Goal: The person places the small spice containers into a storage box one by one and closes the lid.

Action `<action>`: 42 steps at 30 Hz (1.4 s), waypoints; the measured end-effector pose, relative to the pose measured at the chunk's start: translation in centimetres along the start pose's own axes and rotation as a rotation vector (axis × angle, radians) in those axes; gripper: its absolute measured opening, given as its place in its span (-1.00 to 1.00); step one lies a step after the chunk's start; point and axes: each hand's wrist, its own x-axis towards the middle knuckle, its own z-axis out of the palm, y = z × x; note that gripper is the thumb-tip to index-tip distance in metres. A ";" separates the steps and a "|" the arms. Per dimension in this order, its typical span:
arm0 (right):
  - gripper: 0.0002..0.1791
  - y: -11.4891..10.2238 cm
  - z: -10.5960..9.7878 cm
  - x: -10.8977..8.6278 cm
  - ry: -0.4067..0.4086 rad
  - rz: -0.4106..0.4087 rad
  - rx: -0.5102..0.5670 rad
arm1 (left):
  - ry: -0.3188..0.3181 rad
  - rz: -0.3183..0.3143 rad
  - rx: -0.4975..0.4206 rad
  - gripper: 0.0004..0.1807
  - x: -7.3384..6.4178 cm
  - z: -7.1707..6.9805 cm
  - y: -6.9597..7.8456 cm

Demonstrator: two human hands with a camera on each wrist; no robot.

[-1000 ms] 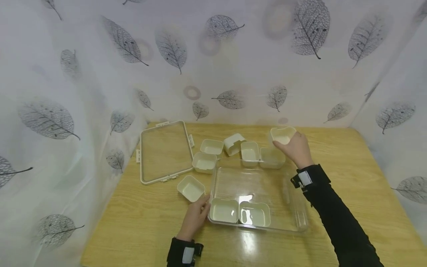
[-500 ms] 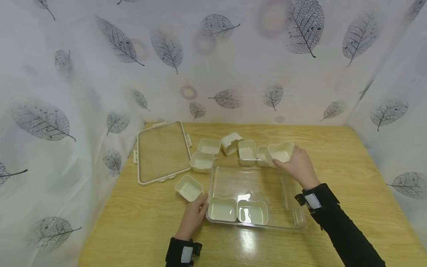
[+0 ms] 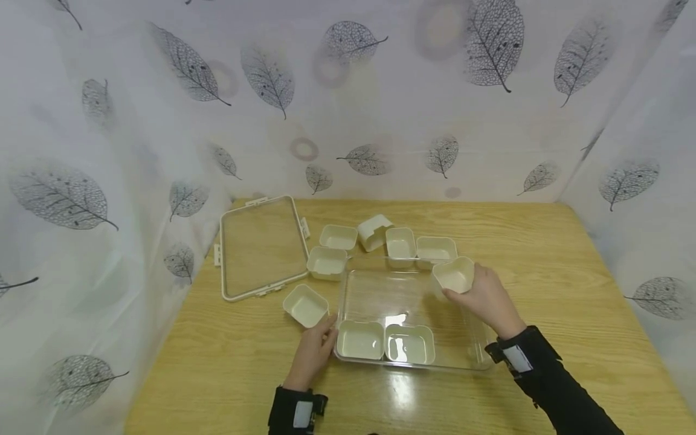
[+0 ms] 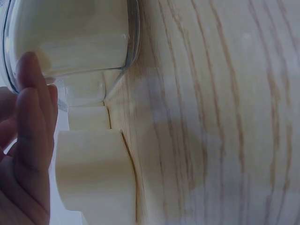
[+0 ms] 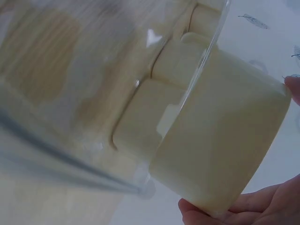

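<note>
Head view: over the last second the right hand (image 3: 492,299), pinching a tilted cream container (image 3: 455,275), has come back from beyond the clear box (image 3: 375,296) to its two o'clock corner. I read this as a third container brought to the box, joining the seated pair at seven (image 3: 360,340) and six o'clock; I cannot tell whether it touches the box. The left hand (image 3: 311,356), well apart from the right, rests straight-fingered against the wall at eight to nine o'clock.
</note>
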 end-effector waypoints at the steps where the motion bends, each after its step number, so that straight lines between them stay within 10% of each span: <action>1: -0.36 0.0 0.1 -0.1 -0.010 -0.005 0.006 | 0.001 0.000 -0.001 -0.61 0.0 0.0 0.0; 42: 0.06 0.3 3.3 -4.9 -0.090 -0.006 -0.276 | 0.008 -0.027 0.030 -0.61 0.0 0.1 -0.1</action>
